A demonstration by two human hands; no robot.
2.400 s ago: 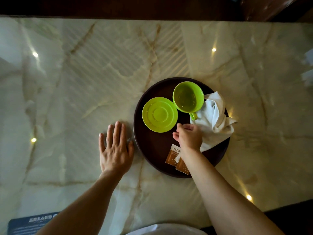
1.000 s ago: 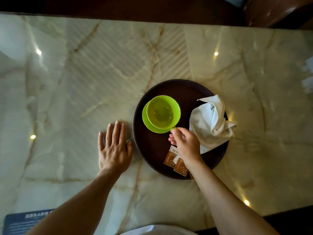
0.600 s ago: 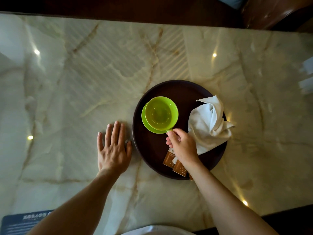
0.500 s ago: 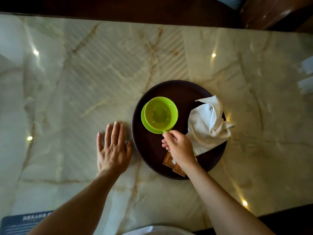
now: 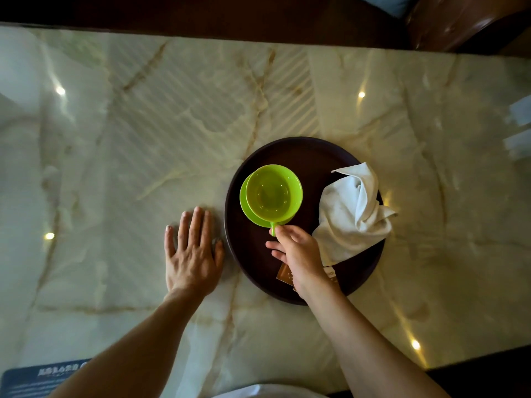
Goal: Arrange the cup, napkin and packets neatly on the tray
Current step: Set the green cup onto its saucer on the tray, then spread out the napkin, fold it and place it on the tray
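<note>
- Your left hand (image 5: 193,255) lies flat on the marble bench (image 5: 143,124), fingers (image 5: 198,222) stretched out and slightly spread, holding nothing; the thumb sits just beside the tray (image 5: 313,150) rim.
- Your right hand (image 5: 298,254) reaches over the tray's near part, partly covering the brown packets (image 5: 284,273) beneath it.
- Its thumb and forefinger pinch the handle of the green cup (image 5: 273,193); the other fingers hang loose and apart.
- The cup stands upright on the green saucer (image 5: 246,209), left of the tray's centre.
- The crumpled white napkin (image 5: 352,212) lies at the tray's right, overhanging the rim.
</note>
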